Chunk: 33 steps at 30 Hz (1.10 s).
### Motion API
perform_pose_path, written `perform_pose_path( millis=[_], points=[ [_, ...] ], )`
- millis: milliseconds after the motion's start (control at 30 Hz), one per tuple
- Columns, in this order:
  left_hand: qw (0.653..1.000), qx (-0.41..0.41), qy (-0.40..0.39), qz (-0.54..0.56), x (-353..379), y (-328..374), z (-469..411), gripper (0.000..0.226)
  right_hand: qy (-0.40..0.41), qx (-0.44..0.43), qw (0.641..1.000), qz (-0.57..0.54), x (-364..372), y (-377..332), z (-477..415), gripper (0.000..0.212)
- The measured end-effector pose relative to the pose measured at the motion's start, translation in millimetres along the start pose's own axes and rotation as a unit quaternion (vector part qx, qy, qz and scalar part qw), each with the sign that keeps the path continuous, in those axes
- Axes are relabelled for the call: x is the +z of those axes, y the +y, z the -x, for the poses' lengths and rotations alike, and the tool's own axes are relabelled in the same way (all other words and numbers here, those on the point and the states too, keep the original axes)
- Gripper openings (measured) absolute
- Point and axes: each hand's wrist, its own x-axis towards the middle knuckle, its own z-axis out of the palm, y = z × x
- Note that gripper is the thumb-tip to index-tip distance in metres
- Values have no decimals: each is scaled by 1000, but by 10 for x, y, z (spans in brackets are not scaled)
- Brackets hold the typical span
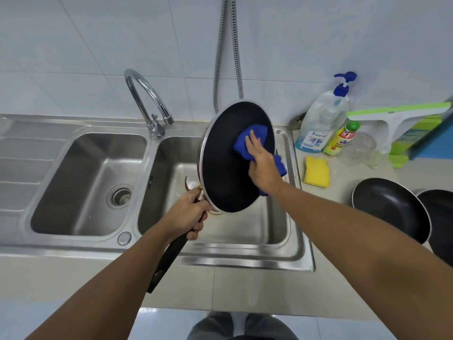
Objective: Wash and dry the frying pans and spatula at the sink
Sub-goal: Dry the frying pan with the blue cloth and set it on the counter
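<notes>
A black frying pan with a silver rim is held tilted on edge above the right sink basin, its inside facing me. My left hand grips its black handle close to the pan. My right hand presses a blue cloth flat against the pan's inner surface, fingers spread over the cloth; part of the cloth hangs behind my wrist. Two more black pans, one beside the other, sit on the counter at the right. A spatula's slotted end peeks out in the basin behind the pan.
The left basin has a drain strainer. A curved chrome tap stands between the basins. On the right counter lie a yellow sponge, a soap pump bottle, a small yellow bottle and a green-and-white squeegee.
</notes>
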Motion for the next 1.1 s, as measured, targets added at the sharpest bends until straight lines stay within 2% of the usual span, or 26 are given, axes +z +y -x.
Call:
perform_pose_path(
  millis=[100,167,233,333,467,533,667,800,867,1000,1100],
  points=[
    [1000,3,19,-8,54,19,-48,10,-17,-46,995,-87,156,-383,250,82],
    [1000,7,29,5,77,46,-82,9,-69,-117,985,-105,253,-542,455,84],
    [999,15,39,24,67,60,-94,10,-108,-129,981,-99,343,-496,647,81],
    [998,29,48,30,52,58,-65,20,-100,-40,992,-61,372,-199,742,71],
    [999,30,18,6,72,79,-8,13,-58,85,994,36,256,49,458,66],
    [1000,25,6,3,53,86,3,14,-41,101,993,47,128,131,215,68],
    [999,26,-4,34,7,64,31,23,-28,54,998,26,-141,144,-158,68],
    [996,29,1,79,72,54,15,16,-4,72,997,-13,-72,-126,-49,60],
    [994,29,12,107,117,69,-25,14,-26,51,998,-32,18,-313,136,60],
    [991,30,52,122,74,97,-110,14,-110,-55,989,-86,128,-624,440,62],
    [989,33,52,138,7,97,-105,15,-122,-109,981,-101,108,-584,500,60]
  ],
)
